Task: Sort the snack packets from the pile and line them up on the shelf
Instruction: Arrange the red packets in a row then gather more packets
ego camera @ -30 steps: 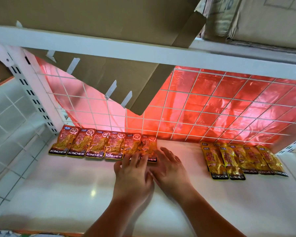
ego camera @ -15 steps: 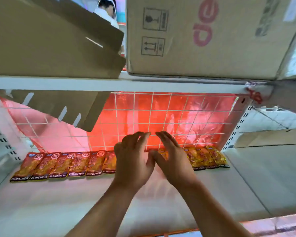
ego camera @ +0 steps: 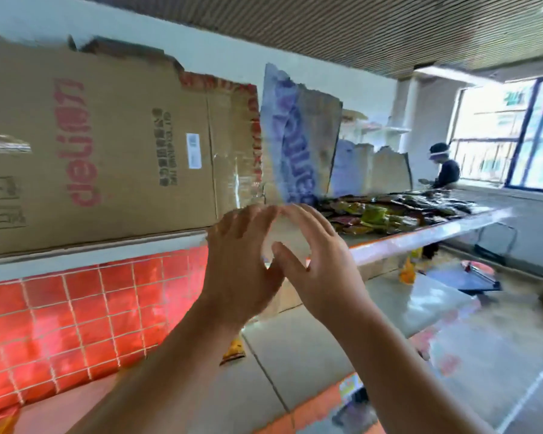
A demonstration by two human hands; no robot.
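As left hand flanks right hand, torn cardboard (blue-printed) borders the pile.

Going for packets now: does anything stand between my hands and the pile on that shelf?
Nothing visible does. The left hand and right hand are empty, and the pile of snack packets lies openly to their right; the cardboard box stands left of it.

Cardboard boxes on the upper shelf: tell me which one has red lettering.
The big brown box at far left, with red letters running sideways. The torn box to its right carries blue lettering instead.
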